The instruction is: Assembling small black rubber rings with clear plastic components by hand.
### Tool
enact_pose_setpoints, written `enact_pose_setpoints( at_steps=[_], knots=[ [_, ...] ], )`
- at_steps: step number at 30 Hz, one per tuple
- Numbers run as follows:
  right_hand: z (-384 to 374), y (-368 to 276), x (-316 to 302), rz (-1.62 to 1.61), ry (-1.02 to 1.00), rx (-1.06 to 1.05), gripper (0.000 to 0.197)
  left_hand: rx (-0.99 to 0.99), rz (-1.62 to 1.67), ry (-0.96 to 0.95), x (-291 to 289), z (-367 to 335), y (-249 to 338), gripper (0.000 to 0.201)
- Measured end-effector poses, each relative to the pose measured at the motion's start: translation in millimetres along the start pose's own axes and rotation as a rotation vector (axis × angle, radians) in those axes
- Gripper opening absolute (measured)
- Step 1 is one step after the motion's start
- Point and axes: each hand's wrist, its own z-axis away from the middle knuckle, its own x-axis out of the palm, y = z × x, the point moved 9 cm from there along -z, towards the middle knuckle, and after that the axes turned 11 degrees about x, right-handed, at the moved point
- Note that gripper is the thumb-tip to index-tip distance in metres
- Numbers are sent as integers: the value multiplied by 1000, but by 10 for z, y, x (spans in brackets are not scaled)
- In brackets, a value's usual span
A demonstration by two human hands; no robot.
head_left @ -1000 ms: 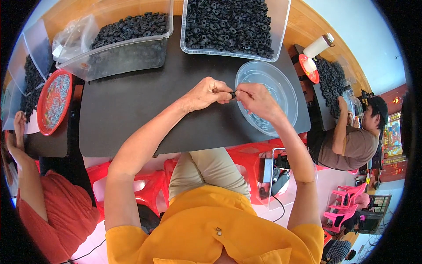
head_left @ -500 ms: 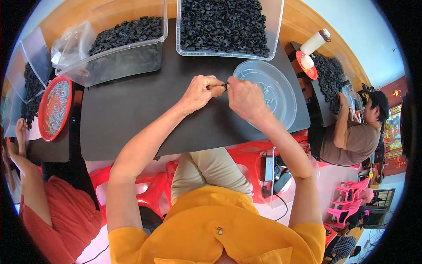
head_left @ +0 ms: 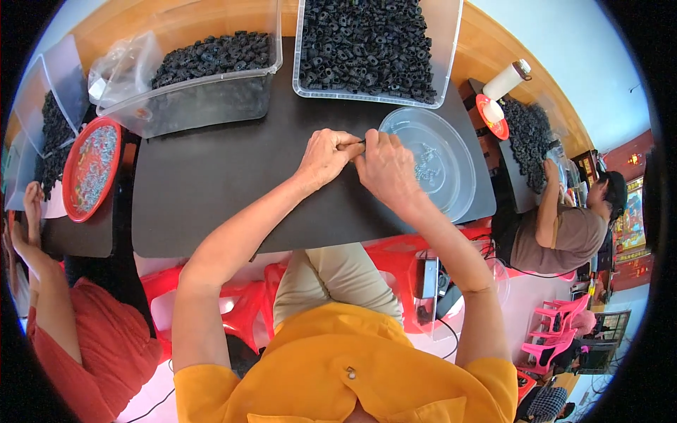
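Over the dark table (head_left: 211, 190), my left hand (head_left: 328, 158) pinches a small black plastic part (head_left: 363, 140), mostly covered by the fingers. My right hand (head_left: 386, 166) meets it fingertip to fingertip, closed at the same part; whether it also holds a tiny piece is hidden. Beside the right hand lies a round clear plastic lid or shallow dish (head_left: 455, 166) with small shiny bits (head_left: 427, 158) in it. Beyond my hands stands a clear bin (head_left: 300, 90) full of black plastic parts (head_left: 367, 49).
Another clear bin (head_left: 204, 106) with black parts stands at the far left, a plastic bag (head_left: 127, 67) by it. A red tray (head_left: 67, 187) of small metal pieces is left. People sit at side tables: one in a red top (head_left: 106, 345), another in a brown shirt (head_left: 575, 236).
The whole view has shifted slightly, so the bins and dish appear a little lower. My hands stay together at the black part, the right one turned slightly.
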Motion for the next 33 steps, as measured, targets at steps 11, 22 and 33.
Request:
enact_pose_setpoints(
  at_steps=[11,22,33],
  knots=[
    [-21,-70,10,94,5,-58,21,-49,137,14,33,-6,-117,23],
    [-36,-90,30,116,-4,-118,21,-82,264,-67,96,-21,-172,19],
    [-14,-34,-9,45,-30,-109,21,-89,426,-131,155,-17,-104,22]
  ],
)
